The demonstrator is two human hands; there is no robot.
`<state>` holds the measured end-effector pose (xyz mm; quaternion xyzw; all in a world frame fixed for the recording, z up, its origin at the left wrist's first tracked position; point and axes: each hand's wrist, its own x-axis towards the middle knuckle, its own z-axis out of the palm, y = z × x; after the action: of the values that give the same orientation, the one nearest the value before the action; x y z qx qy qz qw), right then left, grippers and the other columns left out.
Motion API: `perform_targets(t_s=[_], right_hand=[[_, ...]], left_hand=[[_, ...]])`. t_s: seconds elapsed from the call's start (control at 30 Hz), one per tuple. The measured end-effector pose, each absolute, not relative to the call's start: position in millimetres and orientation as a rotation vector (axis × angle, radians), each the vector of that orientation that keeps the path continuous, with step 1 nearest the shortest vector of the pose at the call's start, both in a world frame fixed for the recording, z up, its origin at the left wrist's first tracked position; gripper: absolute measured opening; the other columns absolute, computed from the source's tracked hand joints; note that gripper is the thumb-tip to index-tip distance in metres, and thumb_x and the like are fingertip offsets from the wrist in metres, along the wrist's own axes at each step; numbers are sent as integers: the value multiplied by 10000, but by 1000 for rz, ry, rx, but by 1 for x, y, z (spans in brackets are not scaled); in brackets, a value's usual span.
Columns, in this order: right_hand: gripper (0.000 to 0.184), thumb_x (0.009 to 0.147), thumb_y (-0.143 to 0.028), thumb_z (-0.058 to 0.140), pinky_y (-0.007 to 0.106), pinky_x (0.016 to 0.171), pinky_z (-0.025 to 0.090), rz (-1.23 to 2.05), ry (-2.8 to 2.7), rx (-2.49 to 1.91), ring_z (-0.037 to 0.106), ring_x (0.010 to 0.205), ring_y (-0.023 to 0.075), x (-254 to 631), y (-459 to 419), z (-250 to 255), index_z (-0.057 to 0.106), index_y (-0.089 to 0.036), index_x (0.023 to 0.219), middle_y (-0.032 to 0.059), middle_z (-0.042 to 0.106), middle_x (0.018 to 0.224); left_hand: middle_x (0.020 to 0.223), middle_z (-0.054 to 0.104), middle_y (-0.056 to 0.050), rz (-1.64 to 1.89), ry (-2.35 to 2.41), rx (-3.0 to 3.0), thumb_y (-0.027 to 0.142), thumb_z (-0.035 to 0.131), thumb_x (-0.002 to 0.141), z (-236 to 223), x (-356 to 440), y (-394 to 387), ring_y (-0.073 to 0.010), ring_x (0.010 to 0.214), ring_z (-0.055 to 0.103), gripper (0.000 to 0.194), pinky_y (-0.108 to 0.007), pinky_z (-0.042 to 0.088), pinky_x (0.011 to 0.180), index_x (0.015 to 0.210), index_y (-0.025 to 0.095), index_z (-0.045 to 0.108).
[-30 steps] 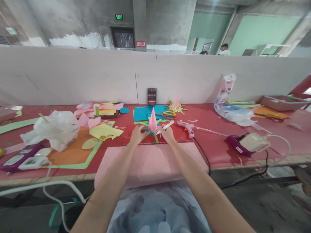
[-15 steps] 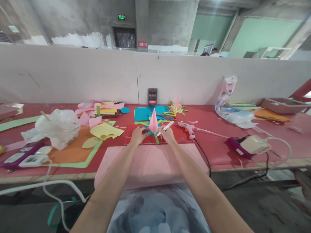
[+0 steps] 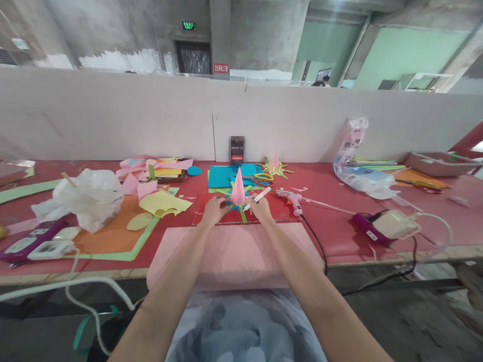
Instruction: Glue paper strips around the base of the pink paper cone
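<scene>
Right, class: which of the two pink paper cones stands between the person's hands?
The nearer pink cone, flanked by the left hand and right hand. The farther pink cone stands back near the partition, beyond the yellow-handled scissors.

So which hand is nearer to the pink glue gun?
Right. The right hand, holding a white pen, is just left of the pink glue gun; the left hand is farther left, beyond the pink paper cone.
</scene>
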<state>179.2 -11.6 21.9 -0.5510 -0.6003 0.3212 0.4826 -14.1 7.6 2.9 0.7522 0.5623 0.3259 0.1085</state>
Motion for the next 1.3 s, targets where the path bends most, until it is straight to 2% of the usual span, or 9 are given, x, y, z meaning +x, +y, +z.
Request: perform_targets(t_s=[0.37, 0.47, 0.57, 0.63, 0.73, 0.9, 1.0, 1.13, 1.3], right_hand=[[262, 797, -386, 495, 219, 477, 394, 721, -1368, -1304, 499, 415, 130, 180, -10, 21, 429, -221, 604, -52, 453, 383], [285, 835, -483, 465, 228, 518, 429, 609, -1276, -1237, 538, 474, 140, 184, -11, 21, 501, -219, 732, -38, 533, 471], [338, 867, -524, 422, 236, 570, 451, 493, -1307, -1251, 587, 564, 145, 187, -14, 18, 563, -218, 889, 8, 655, 672], [313, 885, -485, 422, 242, 608, 451, 428, -1415, -1296, 624, 653, 164, 188, -15, 16, 589, -229, 954, 28, 683, 773], [201, 870, -390, 495, 252, 647, 439, 389, -1635, -1341, 651, 764, 209, 188, -13, 11, 635, -252, 912, 34, 688, 806], [166, 862, -333, 517, 267, 678, 429, 392, -1782, -1323, 651, 819, 237, 187, -8, 7, 660, -264, 909, 45, 694, 840], [171, 858, -359, 523, 273, 682, 434, 410, -1754, -1322, 650, 819, 237, 187, -8, 6, 656, -260, 899, 47, 695, 833], [280, 880, -451, 460, 284, 715, 455, 458, -1602, -1258, 654, 828, 221, 185, -12, 9, 618, -237, 969, 57, 696, 846], [478, 871, -594, 349, 255, 638, 483, 666, -1278, -1168, 613, 650, 163, 181, -16, 20, 575, -198, 1016, 30, 653, 680]], left_hand=[[1096, 614, -63, 943, 1656, 2244, 265, 637, 791, -3, -15, 12, -205, 998, 601, 236, -325, 466, 923, 1019, 248, 695], [1114, 616, -61, 909, 1648, 2277, 269, 604, 819, -2, -15, 12, -211, 1033, 587, 243, -347, 440, 953, 1048, 259, 682], [1168, 614, -51, 862, 1652, 2294, 267, 566, 849, 0, -15, 10, -219, 1099, 558, 248, -402, 372, 1016, 1077, 279, 662], [1198, 609, -48, 838, 1676, 2283, 267, 548, 861, 3, -14, 7, -225, 1133, 539, 256, -440, 325, 1045, 1096, 287, 647], [1225, 601, -52, 846, 1738, 2251, 276, 529, 875, 6, -11, 2, -234, 1161, 520, 261, -473, 279, 1065, 1114, 291, 632], [1216, 596, -69, 930, 1866, 2216, 301, 543, 869, 9, -9, -3, -256, 1167, 509, 239, -512, 231, 1082, 1089, 278, 636], [1173, 606, -64, 1020, 1858, 2210, 279, 558, 858, 9, -10, -2, -239, 1129, 526, 214, -445, 304, 1057, 1051, 261, 648], [1027, 623, -60, 1108, 1712, 2193, 238, 561, 848, 10, -11, 1, -198, 993, 577, 171, -323, 446, 909, 965, 226, 685], [975, 623, -46, 1089, 1593, 2193, 189, 554, 833, 10, -7, 2, -181, 908, 593, 192, -302, 474, 844, 948, 223, 704]])
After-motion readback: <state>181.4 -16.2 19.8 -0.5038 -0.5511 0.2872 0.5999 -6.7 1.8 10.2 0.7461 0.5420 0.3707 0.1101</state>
